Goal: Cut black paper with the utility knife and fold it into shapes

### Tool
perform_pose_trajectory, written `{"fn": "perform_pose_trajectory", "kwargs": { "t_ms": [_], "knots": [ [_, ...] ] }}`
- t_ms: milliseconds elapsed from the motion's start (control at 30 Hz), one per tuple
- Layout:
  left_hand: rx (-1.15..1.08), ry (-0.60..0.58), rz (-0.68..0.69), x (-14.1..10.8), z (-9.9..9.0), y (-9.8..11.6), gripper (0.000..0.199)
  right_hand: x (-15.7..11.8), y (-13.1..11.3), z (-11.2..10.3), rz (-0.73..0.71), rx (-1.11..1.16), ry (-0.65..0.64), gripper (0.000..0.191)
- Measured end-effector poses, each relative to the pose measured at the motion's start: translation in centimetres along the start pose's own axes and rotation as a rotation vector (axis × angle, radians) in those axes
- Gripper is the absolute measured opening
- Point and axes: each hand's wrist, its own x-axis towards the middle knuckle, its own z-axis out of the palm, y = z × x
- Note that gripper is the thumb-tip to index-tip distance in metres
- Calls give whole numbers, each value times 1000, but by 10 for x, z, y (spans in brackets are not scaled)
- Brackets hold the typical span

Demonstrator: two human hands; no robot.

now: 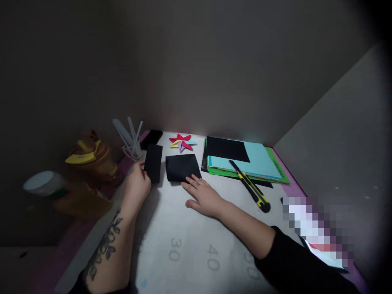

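Note:
Between the thumb and fingers of my left hand is the edge of a narrow black paper strip, tilted up from the mat. My right hand lies flat with its fingers stretched out, the fingertips on the near right corner of a black paper square. The strip and the square are apart, with a small gap of white mat between them. Behind the square rests a folded paper star in red, yellow, purple and light blue.
A pile of coloured paper lies at the back right, with a black and yellow utility knife across its near edge. At left stand a cup of white sticks, a brown pot and a white-lidded container. A lit phone is at right.

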Motion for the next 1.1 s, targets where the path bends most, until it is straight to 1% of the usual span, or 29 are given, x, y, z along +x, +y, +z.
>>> {"fn": "perform_pose_trajectory", "kwargs": {
  "t_ms": [33,67,100,133,167,200,267,300,333,367,400,433,467,500,533,567,600,633,667,700,767,833,867,933,967,1000,1033,1067,1100],
  "knots": [
    [-158,48,-7,3,5,-3,41,-7,-3,1,-17,3,-9,69],
    [-352,54,-40,5,10,-5,40,-16,-6,2,-38,10,-16,69],
    [-555,11,-84,6,15,-6,38,-25,-10,4,-64,21,-22,68],
    [-705,-54,-126,7,18,-6,36,-34,-14,7,-98,37,-26,67],
    [-809,-121,-155,6,21,-4,34,-43,-17,10,-139,60,-29,65],
    [-869,-182,-172,5,22,-2,34,-50,-19,13,-181,90,-28,60],
    [-902,-261,-171,-1,23,4,35,-59,-20,15,-243,174,-2,46],
    [-916,-298,-169,-4,22,7,35,-60,-17,13,-247,220,32,36],
    [-920,-342,-165,-7,22,10,36,-57,-13,10,-218,254,85,26],
    [-913,-386,-160,-11,22,13,35,-51,-6,4,-148,268,157,19],
    [-898,-427,-155,-14,24,15,33,-42,2,-4,-48,260,240,17],
    [-876,-460,-148,-17,26,17,31,-30,13,-14,112,205,338,20],
    [-851,-484,-140,-20,29,18,28,-15,24,-24,318,140,439,24],
    [-827,-497,-128,-22,33,19,25,1,36,-34,428,108,492,33],
    [-807,-499,-113,-23,38,19,23,19,48,-43,501,88,523,46],
    [-784,-494,-92,-24,42,19,21,37,59,-51,616,65,544,62],
    [-759,-481,-68,-24,46,19,19,54,68,-56,724,54,536,77],
    [-734,-460,-43,-23,49,18,16,69,75,-59,786,54,523,85],
    [-710,-434,-19,-21,51,17,14,82,81,-60,836,55,506,85],
    [-687,-404,1,-18,52,16,12,92,85,-59,874,53,494,81],
    [-651,-344,21,-10,50,13,10,103,89,-56,908,46,487,62],
    [-635,-281,9,-3,43,10,10,103,91,-53,901,38,500,47],
    [-638,-251,-5,0,38,10,11,101,92,-53,888,39,510,44],
    [-658,-205,-25,-1,27,11,15,92,93,-55,863,50,537,42],
    [-691,-210,-31,-4,22,13,18,87,94,-58,848,58,555,42],
    [-737,-249,-35,-11,19,16,20,80,94,-60,826,66,578,42],
    [-799,-332,-40,-19,17,20,23,73,94,-62,794,71,606,43],
    [-907,-484,-60,-29,18,25,25,63,92,-64,755,73,637,43],
    [-981,-674,-61,-40,20,29,26,52,89,-65,714,71,668,43]
  ]
}}
